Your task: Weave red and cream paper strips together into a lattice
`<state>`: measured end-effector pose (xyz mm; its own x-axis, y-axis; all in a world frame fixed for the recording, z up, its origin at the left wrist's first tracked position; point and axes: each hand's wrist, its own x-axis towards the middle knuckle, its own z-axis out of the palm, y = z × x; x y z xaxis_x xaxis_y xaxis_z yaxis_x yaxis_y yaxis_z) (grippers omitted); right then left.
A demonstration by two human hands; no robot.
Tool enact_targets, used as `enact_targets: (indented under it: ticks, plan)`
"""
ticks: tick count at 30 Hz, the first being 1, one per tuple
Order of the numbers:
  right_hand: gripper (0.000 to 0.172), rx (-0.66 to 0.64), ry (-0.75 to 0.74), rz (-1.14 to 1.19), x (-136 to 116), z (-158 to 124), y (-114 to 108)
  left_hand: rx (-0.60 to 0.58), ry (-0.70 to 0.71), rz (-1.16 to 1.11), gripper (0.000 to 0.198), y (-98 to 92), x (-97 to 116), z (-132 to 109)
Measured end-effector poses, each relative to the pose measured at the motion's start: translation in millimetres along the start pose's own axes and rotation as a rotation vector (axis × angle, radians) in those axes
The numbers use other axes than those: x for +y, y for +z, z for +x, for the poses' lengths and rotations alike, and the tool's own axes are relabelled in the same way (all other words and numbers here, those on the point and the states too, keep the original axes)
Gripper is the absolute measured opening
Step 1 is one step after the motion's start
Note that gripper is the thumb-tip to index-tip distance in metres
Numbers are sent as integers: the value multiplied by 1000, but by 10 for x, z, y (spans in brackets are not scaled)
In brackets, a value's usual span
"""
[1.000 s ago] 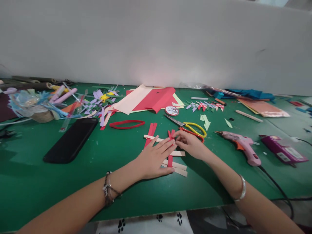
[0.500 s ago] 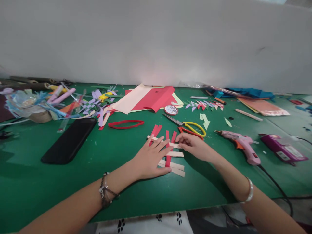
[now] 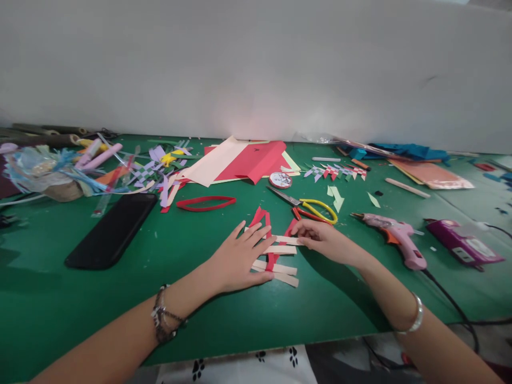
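Note:
Red paper strips (image 3: 270, 260) and cream paper strips (image 3: 285, 249) cross each other on the green table, partly woven. My left hand (image 3: 240, 258) lies flat over their left part, fingers spread, hiding some crossings. At the upper right of the weave, my right hand (image 3: 320, 240) has its fingers curled, with thumb and forefinger pinching the right end of an upper cream strip. A red strip's top end touches those fingers. Scissors (image 3: 320, 210) with yellow and red handles lie just behind my right hand.
A black phone (image 3: 112, 232) and a red paper loop (image 3: 206, 202) lie to the left. A pink glue gun (image 3: 396, 234) and a purple device (image 3: 464, 242) are at the right. Red sheets (image 3: 252, 162), a round tin (image 3: 280, 180) and woven scraps (image 3: 336, 172) lie farther back.
My left hand has moved slightly left with the strips. The red strips have shifted and lean more, widening the gap between the middle and right ones. My right hand has moved slightly right.

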<state>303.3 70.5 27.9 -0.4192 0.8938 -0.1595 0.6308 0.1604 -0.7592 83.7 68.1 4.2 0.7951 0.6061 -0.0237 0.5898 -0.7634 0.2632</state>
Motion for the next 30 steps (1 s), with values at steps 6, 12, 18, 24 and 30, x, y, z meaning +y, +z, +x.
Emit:
enact_targets:
  ticks: [6, 12, 18, 24, 30]
  plan:
    - [12, 358, -110, -388, -163, -115, 62, 146, -92, -69, 63, -288, -205, -226]
    - [17, 310, -287, -639, -354, -322, 465, 40, -23, -30, 67, -196, -348, -460]
    - [8, 248, -224, -686, -273, -226, 579, -20, -15, 7, 62, -13, -219, -443]
    - [9, 147, -191, -666, -217, -47, 351, 13, -76, -82, 53, -114, -124, -407]
    - [16, 141, -262, -579, -259, 70, 258, 44, 72, -61, 72, -236, -321, -372]
